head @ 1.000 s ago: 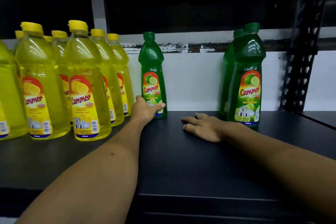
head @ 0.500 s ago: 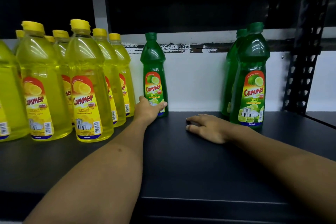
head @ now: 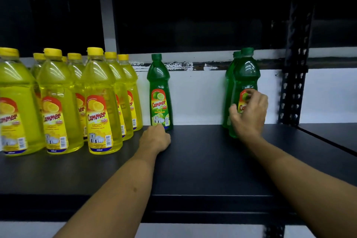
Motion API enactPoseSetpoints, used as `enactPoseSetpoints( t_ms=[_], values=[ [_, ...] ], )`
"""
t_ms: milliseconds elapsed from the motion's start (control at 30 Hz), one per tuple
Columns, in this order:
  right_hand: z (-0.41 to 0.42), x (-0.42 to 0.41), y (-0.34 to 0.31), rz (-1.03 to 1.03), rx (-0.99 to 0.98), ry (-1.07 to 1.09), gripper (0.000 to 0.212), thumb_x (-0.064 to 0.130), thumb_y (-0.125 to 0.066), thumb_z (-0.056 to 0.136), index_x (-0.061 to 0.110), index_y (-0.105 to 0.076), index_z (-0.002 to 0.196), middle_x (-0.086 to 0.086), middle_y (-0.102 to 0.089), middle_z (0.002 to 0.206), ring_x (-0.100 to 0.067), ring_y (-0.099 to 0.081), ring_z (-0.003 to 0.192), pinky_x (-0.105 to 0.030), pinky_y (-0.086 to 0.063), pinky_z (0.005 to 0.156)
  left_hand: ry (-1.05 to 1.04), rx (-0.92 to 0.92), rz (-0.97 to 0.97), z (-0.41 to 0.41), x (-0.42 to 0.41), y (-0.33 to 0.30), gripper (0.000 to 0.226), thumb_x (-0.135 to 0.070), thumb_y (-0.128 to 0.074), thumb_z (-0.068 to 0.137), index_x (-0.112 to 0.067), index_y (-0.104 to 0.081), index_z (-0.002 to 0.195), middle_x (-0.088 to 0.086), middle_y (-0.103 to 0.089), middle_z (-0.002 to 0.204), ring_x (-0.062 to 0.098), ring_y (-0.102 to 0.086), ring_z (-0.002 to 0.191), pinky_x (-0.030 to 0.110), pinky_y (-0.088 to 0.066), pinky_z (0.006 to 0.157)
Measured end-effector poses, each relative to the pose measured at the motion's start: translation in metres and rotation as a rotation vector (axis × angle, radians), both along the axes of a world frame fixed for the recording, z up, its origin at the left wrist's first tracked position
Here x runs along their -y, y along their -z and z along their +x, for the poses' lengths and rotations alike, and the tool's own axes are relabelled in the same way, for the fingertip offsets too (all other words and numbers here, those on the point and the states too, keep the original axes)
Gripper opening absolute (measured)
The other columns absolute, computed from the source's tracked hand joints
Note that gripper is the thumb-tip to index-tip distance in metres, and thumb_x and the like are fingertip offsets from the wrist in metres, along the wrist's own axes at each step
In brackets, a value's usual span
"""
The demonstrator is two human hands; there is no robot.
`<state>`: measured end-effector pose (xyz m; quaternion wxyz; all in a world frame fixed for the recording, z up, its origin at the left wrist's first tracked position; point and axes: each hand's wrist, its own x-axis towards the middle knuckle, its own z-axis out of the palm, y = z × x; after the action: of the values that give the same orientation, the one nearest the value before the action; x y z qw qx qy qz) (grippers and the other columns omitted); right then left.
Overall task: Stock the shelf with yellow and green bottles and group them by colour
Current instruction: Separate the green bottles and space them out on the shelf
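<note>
- Green front bottle (head: 243, 75) on the right stands upright on the shelf (head: 202, 160), with a second green bottle (head: 229, 91) just behind and left of it, both by the back wall (head: 199, 94).
- A second ago my right hand (head: 249, 114) lay flat on the shelf beside that pair; now it is raised, fingers curled round the front bottle at its label, gripping it.
- The lone green bottle (head: 160, 92) stands further left, just right of the yellow bottles (head: 100, 102), well apart from the right pair; it has not shifted.
- My left hand (head: 155, 138) was touching that bottle's base before; now it sits on the shelf just in front of it, fingers curled under. I see nothing held, and I cannot tell if a fingertip touches the bottle.
- Both forearms reach forward over the shelf edge, the right one angled inward and up.
- The yellow bottles are grouped in rows at the left, upright, labels forward.
- A black slotted upright (head: 295, 63) stands right of the green pair.
</note>
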<state>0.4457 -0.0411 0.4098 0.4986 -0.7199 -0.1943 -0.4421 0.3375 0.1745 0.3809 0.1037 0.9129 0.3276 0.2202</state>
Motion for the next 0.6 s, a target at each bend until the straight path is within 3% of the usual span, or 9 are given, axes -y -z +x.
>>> enactPoseSetpoints(
  t_ms=[67, 200, 300, 600],
  values=[
    [0.003, 0.006, 0.001, 0.044, -0.180, 0.064, 0.068, 0.028, -0.075, 0.075, 0.005, -0.043, 0.131, -0.018, -0.044, 0.128, -0.034, -0.039, 0.122, -0.046, -0.034, 0.099, 0.032, -0.018, 0.009, -0.004, 0.003, 0.000, 0.037, -0.031, -0.045, 0.096, -0.008, -0.052, 0.124, 0.016, -0.053, 0.129, 0.033, -0.053, 0.116, 0.036, -0.045, 0.087],
    [0.012, 0.008, 0.011, 0.029, -0.515, -0.041, 0.101, 0.043, -0.081, 0.069, 0.014, -0.022, 0.146, -0.019, -0.037, 0.141, -0.037, -0.036, 0.131, -0.051, -0.029, 0.106, 0.056, -0.044, 0.018, -0.007, 0.004, -0.001, 0.037, -0.034, -0.045, 0.096, -0.009, -0.053, 0.121, 0.016, -0.054, 0.128, 0.032, -0.053, 0.115, 0.037, -0.046, 0.089],
    [0.017, 0.006, 0.016, -0.005, -0.603, -0.091, 0.101, 0.040, -0.080, 0.071, 0.017, -0.016, 0.147, -0.018, -0.045, 0.135, -0.038, -0.045, 0.123, -0.051, -0.032, 0.103, 0.059, -0.049, 0.025, -0.008, 0.003, -0.002, 0.036, -0.035, -0.045, 0.096, -0.009, -0.053, 0.119, 0.015, -0.055, 0.126, 0.031, -0.054, 0.113, 0.037, -0.047, 0.088],
    [0.008, -0.005, 0.014, -0.133, -0.544, -0.098, 0.090, 0.041, -0.078, 0.070, 0.013, -0.023, 0.136, -0.013, -0.050, 0.123, -0.034, -0.052, 0.113, -0.051, -0.041, 0.099, 0.052, -0.051, 0.036, -0.009, 0.004, -0.003, 0.037, -0.037, -0.046, 0.096, -0.010, -0.053, 0.120, 0.014, -0.055, 0.126, 0.030, -0.054, 0.114, 0.036, -0.047, 0.088]
  ],
)
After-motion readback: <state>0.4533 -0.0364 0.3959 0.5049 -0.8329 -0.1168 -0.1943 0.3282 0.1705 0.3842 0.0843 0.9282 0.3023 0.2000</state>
